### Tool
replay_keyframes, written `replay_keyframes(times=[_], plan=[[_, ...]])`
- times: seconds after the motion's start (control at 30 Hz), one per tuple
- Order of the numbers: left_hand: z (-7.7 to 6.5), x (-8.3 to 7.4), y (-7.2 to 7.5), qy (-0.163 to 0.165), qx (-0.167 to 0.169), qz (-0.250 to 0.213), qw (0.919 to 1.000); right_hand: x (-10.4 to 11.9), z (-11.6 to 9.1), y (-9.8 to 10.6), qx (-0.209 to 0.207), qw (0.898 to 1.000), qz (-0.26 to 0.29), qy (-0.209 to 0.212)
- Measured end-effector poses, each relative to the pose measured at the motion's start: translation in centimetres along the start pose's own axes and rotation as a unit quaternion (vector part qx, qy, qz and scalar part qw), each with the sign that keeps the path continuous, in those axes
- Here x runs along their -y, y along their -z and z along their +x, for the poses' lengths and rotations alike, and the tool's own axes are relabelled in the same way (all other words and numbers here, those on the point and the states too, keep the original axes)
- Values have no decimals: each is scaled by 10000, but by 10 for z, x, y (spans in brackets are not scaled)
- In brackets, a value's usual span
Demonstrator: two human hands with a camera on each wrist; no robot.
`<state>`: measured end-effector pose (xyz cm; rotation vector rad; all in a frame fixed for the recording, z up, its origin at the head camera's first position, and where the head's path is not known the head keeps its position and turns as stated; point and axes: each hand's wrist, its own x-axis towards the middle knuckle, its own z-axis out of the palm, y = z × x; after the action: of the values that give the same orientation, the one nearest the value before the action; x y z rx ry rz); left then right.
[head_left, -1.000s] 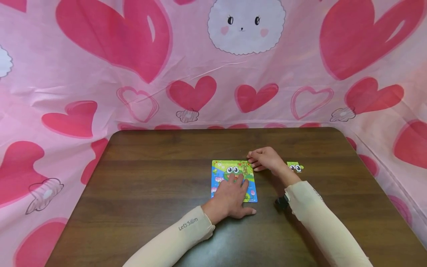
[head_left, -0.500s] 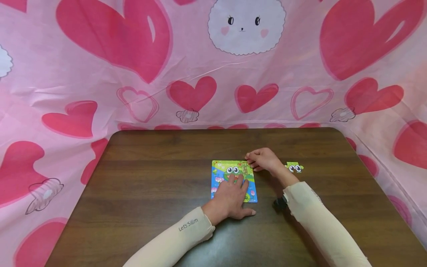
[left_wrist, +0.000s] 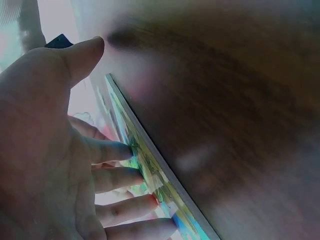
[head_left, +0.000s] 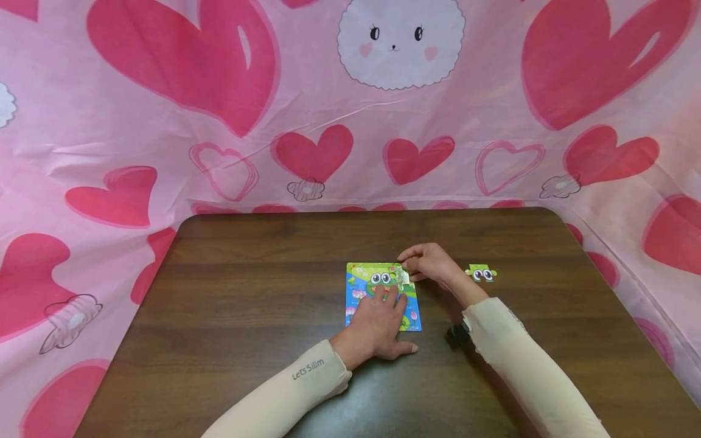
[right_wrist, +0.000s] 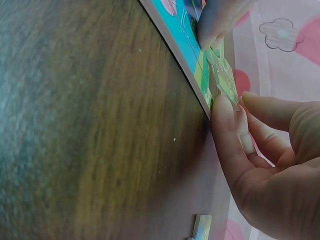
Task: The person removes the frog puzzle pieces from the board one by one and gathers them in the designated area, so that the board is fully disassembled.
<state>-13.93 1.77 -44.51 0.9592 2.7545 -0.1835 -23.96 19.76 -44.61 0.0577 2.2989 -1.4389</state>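
Frog jigsaw puzzle (head_left: 356,283), flat, square, glossy-printed and thin-edged, on a dark wood-grain table (head_left: 246,340), its lower middle covered by the left hand (head_left: 378,325), fingers extended and spread across it. Right hand (head_left: 429,266), at the far right corner, fingertips pinching a tilted green jigsaw piece (right_wrist: 225,80). Beyond the right wrist, one loose knobbed piece printed with eyes (head_left: 482,274); behind, creased pink heart-print cloth (head_left: 328,112).

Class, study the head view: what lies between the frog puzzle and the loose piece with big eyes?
In the head view, the right hand lies between the puzzle and the loose piece, with brown tabletop showing around it.
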Motion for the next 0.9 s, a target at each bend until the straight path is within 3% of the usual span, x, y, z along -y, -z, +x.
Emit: replay_keyframes(times=[0.4,0.9], plan=[[0,-1,-1,0,-45,69,10000,0,3,-1,-194,9998,28,7],[-1,-4,0,69,41,158,9998,9,0,20,-393,9987,242,222]])
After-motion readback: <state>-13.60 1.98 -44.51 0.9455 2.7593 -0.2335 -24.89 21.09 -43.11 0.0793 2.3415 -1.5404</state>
